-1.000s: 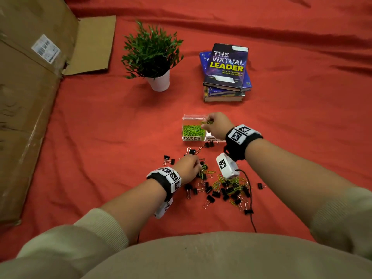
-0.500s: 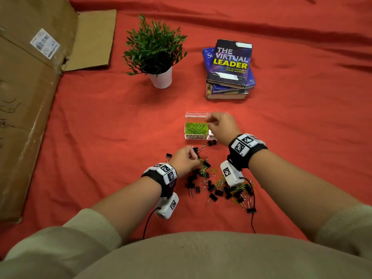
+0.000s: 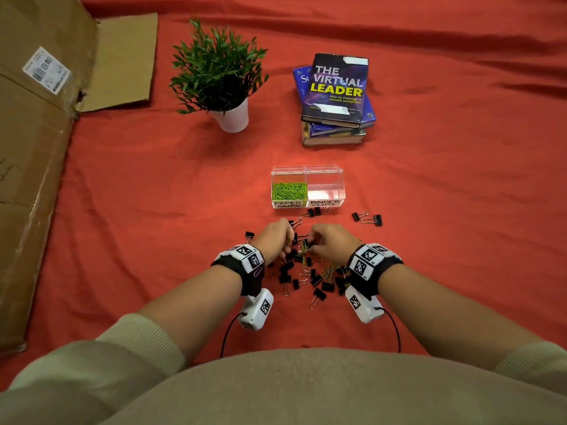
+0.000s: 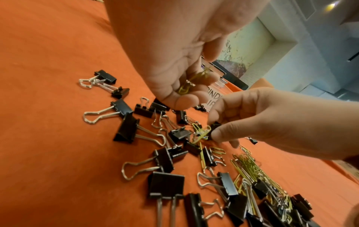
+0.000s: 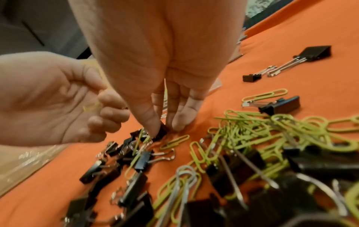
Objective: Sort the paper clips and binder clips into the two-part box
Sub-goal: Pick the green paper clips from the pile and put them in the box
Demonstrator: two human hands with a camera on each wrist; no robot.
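Note:
The clear two-part box (image 3: 306,171) stands on the red cloth. Its left part holds green paper clips (image 3: 289,191); its right part, labelled BINDER CLIPS (image 3: 325,191), looks empty. A mixed pile of black binder clips (image 3: 319,292) and green paper clips (image 5: 252,127) lies in front of me. My left hand (image 3: 285,239) hovers over the pile's far end, fingers curled round a few green paper clips (image 4: 186,88). Close beside it, my right hand (image 3: 311,245) pinches a small black binder clip (image 5: 162,132) between thumb and fingers in the pile.
A potted plant (image 3: 221,78) and a stack of books (image 3: 336,96) stand behind the box. Flattened cardboard (image 3: 33,167) covers the left side. Two stray binder clips (image 3: 368,218) lie to the right of the box. Camera cables trail from both wrists.
My right hand has come back from the box to the pile and pinched a binder clip. My left hand stayed at the pile, and the box's two parts are now uncovered.

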